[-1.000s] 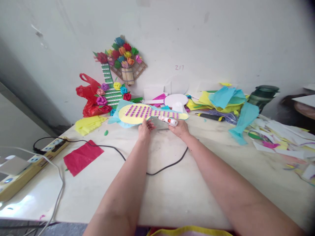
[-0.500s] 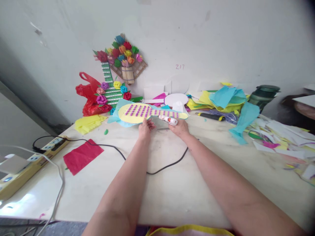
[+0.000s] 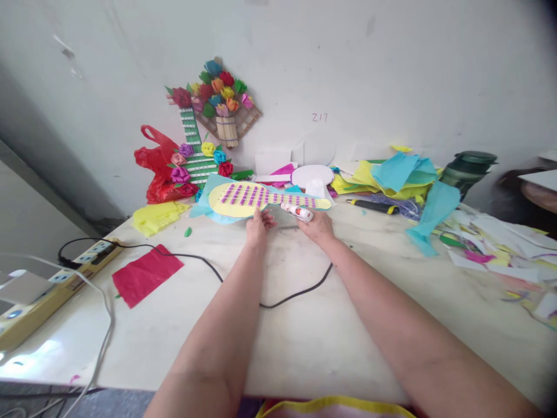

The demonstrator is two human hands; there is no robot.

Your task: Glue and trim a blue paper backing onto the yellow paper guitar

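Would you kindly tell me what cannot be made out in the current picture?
Head view: grip of the white tool, hidden by the right hand.
Head view: whether its tip touches the yellow cutout, too small to tell.
Head view: part of the black cable, hidden by the left forearm.
Head view: one end of the power strip, cut off by the picture's left edge.

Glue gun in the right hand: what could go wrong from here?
1. The nozzle of the glue gun in the right hand is close to the fingers of the left hand; if hot, it might burn them.
2. The black cord runs beneath the left forearm, so it could snag.
3. Stray glue could mark the blue tissue paper under the yellow guitar-shaped cutout.
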